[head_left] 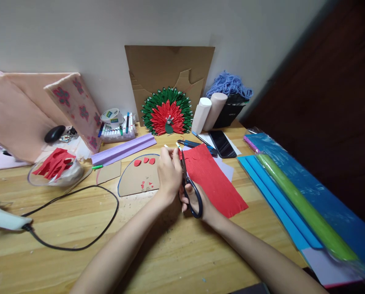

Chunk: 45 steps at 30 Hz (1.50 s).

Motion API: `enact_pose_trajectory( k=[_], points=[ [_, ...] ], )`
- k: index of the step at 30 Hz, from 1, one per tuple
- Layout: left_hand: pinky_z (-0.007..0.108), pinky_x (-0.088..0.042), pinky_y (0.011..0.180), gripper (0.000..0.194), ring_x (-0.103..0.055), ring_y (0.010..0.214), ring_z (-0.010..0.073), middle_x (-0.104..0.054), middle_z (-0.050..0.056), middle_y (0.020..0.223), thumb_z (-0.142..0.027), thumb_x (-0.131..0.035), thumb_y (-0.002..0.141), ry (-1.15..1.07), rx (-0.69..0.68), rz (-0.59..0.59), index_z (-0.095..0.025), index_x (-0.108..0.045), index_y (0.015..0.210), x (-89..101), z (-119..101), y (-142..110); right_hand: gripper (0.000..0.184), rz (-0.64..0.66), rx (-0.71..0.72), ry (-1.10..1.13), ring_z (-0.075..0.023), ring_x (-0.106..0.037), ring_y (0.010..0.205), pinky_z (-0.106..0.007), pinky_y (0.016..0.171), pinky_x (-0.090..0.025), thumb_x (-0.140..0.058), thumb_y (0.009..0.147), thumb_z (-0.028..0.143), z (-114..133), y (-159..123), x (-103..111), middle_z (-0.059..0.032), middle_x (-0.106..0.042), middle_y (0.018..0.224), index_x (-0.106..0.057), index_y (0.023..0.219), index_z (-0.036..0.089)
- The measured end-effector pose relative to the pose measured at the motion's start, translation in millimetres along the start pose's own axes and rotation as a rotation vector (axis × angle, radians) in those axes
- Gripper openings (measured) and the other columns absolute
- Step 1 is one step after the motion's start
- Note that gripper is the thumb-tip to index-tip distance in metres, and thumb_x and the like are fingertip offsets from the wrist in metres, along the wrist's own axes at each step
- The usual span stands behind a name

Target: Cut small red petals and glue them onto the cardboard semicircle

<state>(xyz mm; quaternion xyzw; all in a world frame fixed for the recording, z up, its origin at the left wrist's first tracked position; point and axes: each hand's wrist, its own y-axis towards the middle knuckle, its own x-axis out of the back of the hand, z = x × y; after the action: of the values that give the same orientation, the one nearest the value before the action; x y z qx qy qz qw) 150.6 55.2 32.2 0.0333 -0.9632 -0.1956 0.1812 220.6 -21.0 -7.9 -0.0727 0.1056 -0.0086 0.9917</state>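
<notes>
My right hand (pixel 196 202) is closed around the dark handles of a pair of scissors (pixel 197 210), whose blades point up and away from me. Right beside the blades, my left hand (pixel 169 171) is pinched closed. A trace of red shows by its fingertips, but I cannot make out what they hold. A large red sheet (pixel 217 181) lies to the right, partly behind the scissors. On the left, a half-round piece of cardboard (pixel 130 179) with a blue edge carries several small red cut pieces (pixel 146 160).
A green and red fan-shaped craft (pixel 167 114) stands against cardboard (pixel 170 61) at the back. A phone (pixel 222 143) lies right of it. Left are a bowl of red scraps (pixel 55 165) and a glue gun (pixel 5 218) with a looped cord. Rolled sheets (pixel 305 204) line the right edge.
</notes>
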Motion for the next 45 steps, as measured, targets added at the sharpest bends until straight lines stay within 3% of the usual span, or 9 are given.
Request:
enact_pose_trajectory(
  k=[7,19,27,35,41,45],
  points=[
    [0.025,-0.039,0.062,0.018,-0.053,0.069,0.0132,-0.056,0.002,0.076,-0.031,-0.042,0.090,-0.106,0.011,0.072,-0.019,-0.044,0.076,4.9,2,12,0.057,0.023,0.032,-0.160,-0.0055,-0.041,0.032,-0.016,0.031,-0.039,-0.045,0.070,0.075,-8,1,12,0.0077,-0.043,0.048,-0.048,0.078,0.018],
    [0.024,-0.038,0.063,0.017,-0.052,0.068,0.0121,-0.054,0.000,0.071,-0.028,-0.045,0.088,-0.182,0.076,0.188,-0.019,-0.046,0.074,4.0,3,15,0.067,0.005,-0.071,-0.095,-0.0073,-0.042,0.029,-0.019,0.031,-0.040,-0.042,0.057,0.085,4,3,8,0.0095,-0.039,0.040,-0.042,0.070,0.019],
    [0.023,-0.038,0.061,0.017,-0.051,0.064,0.0116,-0.053,-0.002,0.066,-0.026,-0.048,0.085,-0.183,0.124,0.204,-0.019,-0.046,0.069,8.8,4,24,0.059,0.018,-0.022,-0.218,-0.0070,-0.043,0.029,-0.016,0.029,-0.035,-0.041,0.068,0.078,-6,4,18,0.0088,-0.041,0.042,-0.042,0.070,0.019],
    [0.023,-0.037,0.058,0.017,-0.049,0.059,0.0111,-0.052,-0.003,0.061,-0.022,-0.054,0.079,-0.162,0.195,0.339,-0.017,-0.050,0.064,14.7,9,34,0.066,0.069,-0.099,-0.157,-0.0063,-0.043,0.029,-0.017,0.031,-0.039,-0.039,0.059,0.084,6,3,17,0.0097,-0.041,0.040,-0.044,0.068,0.019],
    [0.024,-0.037,0.058,0.017,-0.050,0.059,0.0119,-0.054,-0.001,0.061,-0.022,-0.055,0.078,-0.151,0.190,0.402,-0.016,-0.053,0.062,19.0,9,39,0.062,0.063,-0.194,-0.001,-0.0071,-0.042,0.028,-0.018,0.029,-0.037,-0.051,0.053,0.080,8,7,16,0.0106,-0.041,0.037,-0.045,0.068,0.020],
    [0.025,-0.038,0.059,0.018,-0.052,0.060,0.0129,-0.057,0.001,0.064,-0.024,-0.053,0.080,-0.143,0.185,0.462,-0.015,-0.054,0.064,21.9,13,42,0.061,0.039,-0.209,-0.027,-0.0062,-0.040,0.026,-0.017,0.026,-0.033,-0.052,0.053,0.079,9,7,16,0.0106,-0.040,0.037,-0.044,0.066,0.020]
  ],
)
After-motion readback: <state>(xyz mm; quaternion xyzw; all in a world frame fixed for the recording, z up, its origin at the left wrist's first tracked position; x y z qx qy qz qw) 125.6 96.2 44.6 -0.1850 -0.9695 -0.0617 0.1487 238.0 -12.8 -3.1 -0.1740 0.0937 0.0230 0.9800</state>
